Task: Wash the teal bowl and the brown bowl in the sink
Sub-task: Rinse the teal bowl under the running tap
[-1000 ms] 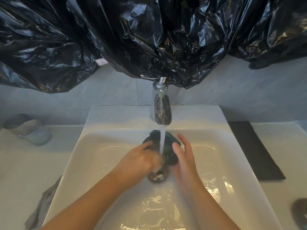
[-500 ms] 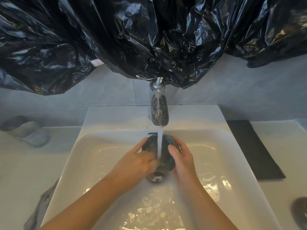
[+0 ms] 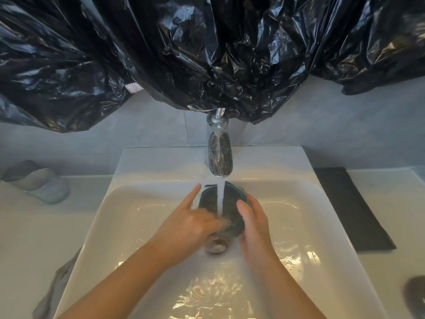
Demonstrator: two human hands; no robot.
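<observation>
The teal bowl [image 3: 231, 203] is held tilted under the running tap [image 3: 219, 157] in the white sink [image 3: 322, 226], its opening facing me. My right hand [image 3: 254, 221] grips its right rim, thumb over the edge. My left hand [image 3: 190, 223] lies against the bowl's left side, fingers stretched along the rim and blurred by motion. Water streams into the bowl and runs toward the drain [image 3: 216, 247]. A dark rounded object [image 3: 415, 295], perhaps the brown bowl, sits at the right edge of the counter, mostly cut off.
A black plastic sheet [image 3: 207, 54] hangs over the wall above the tap. A clear glass cup [image 3: 38, 181] lies on the left counter. A black mat [image 3: 349, 208] lies right of the sink. A grey cloth [image 3: 55, 291] hangs at the sink's left front.
The bowl has turned from bottom-up to opening toward me under the stream. My left hand slid along its left side; my right hand now hooks its thumb over the rim.
</observation>
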